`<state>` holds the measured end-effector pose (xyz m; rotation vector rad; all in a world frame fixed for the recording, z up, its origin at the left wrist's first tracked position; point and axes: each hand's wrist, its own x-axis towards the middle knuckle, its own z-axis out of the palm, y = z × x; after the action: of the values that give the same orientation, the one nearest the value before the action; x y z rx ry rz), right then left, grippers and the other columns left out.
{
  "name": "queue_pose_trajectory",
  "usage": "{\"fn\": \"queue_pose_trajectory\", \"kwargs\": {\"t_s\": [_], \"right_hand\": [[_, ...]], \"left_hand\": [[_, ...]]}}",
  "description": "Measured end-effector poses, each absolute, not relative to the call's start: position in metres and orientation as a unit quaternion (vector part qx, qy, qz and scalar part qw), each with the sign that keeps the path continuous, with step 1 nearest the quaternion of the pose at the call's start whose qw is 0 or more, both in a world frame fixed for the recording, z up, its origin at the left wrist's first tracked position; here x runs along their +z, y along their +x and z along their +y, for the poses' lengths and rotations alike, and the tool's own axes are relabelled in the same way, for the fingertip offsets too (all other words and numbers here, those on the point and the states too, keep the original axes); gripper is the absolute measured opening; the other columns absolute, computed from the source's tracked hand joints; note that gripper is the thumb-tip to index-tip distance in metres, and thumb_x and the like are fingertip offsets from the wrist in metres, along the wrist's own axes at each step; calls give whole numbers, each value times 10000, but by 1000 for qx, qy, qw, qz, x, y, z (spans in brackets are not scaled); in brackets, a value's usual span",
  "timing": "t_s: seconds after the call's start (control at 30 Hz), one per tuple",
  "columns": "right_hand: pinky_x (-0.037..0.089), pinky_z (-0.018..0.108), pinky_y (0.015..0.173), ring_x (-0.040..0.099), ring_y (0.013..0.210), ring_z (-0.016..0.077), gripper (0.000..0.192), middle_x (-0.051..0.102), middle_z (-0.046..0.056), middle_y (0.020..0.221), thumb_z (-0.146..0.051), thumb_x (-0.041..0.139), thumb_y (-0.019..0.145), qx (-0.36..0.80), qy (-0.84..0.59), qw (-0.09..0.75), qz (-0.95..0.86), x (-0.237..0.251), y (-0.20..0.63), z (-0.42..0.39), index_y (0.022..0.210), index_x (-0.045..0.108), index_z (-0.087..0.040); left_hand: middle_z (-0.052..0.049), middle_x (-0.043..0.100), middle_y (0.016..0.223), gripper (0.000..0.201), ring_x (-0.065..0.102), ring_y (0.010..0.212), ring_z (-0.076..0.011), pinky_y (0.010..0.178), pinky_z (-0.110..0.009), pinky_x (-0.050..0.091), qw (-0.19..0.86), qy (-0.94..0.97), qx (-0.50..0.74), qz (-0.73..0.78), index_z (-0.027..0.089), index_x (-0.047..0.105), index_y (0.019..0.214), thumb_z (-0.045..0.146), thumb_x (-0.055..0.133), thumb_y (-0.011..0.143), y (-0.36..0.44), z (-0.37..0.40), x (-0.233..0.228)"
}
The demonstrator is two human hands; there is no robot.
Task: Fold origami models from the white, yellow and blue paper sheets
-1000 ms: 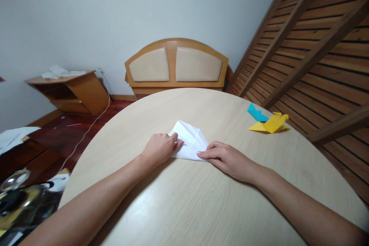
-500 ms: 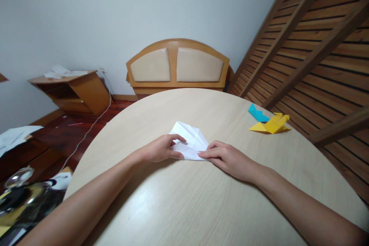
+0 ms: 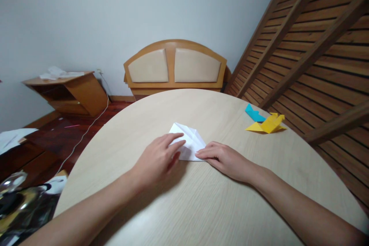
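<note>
A folded piece of white paper [image 3: 190,147] lies on the round wooden table [image 3: 184,203], its creases showing and a straight folded edge toward me. My right hand [image 3: 227,160] has its fingers pressed together on the paper's near right corner, the thumb partly hidden. Over the paper's left side is my left hand [image 3: 157,157], raised a little, its fingers apart and nothing gripped. Part of the paper's left end is hidden beneath those fingers.
Toward the table's right rim sit a yellow origami figure [image 3: 269,124] and a blue one [image 3: 255,113]. A slatted wooden panel [image 3: 311,54] slants up beyond that rim. Behind the table are a headboard [image 3: 173,65] and, left, a low cabinet [image 3: 92,94].
My left hand has lifted off the paper's near edge, its thumb coming away and its fingers spreading. The right hand keeps its place on the right corner. The view has shifted slightly.
</note>
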<state>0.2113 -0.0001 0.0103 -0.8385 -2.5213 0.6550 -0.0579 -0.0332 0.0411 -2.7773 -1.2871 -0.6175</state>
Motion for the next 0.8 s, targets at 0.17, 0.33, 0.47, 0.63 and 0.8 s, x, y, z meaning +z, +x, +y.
{"fn": "queue_pose_trajectory", "kwargs": {"t_s": [0.17,0.33,0.47,0.63,0.8], "right_hand": [[485,349,962,633,1068,192,293,748,34,1158,-178,526,1002,229,-281,204,-909,12,210,-1,1195,722,-277],[478,355,979,624,1093,197,302,729,40,1198,-177,540,994,223,-287,201,-910,14,211,-2,1214,717,-281],[481,350,970,625,1080,196,313,716,51,1150,-160,533,989,223,-291,203,-908,13,213,-3,1206,721,-286],[496,342,943,625,1057,196,316,690,60,1119,-163,523,991,216,-298,199,-908,11,215,-5,1205,719,-288],[498,345,945,622,1058,198,312,685,65,1119,-154,518,986,208,-298,186,-913,13,214,-7,1186,725,-273]], "left_hand": [[-174,312,1606,588,265,1501,-307,1201,-484,298,-20,-920,-82,-384,101,318,1533,395,391,1029,-23,-71,20],[-200,158,1635,686,122,1521,-359,1214,-546,220,-58,-901,-23,-430,94,260,1563,532,301,1036,-22,-76,6],[-196,122,1641,682,78,1524,-366,1206,-576,219,-66,-897,-25,-436,109,243,1571,529,303,1037,-23,-76,4],[-195,156,1639,700,76,1523,-375,1204,-599,208,-69,-892,-27,-445,123,240,1574,551,317,1026,-22,-79,1],[-182,138,1646,716,58,1527,-374,1204,-611,193,-68,-893,-39,-443,133,214,1582,555,339,1018,-22,-80,-2]]}}
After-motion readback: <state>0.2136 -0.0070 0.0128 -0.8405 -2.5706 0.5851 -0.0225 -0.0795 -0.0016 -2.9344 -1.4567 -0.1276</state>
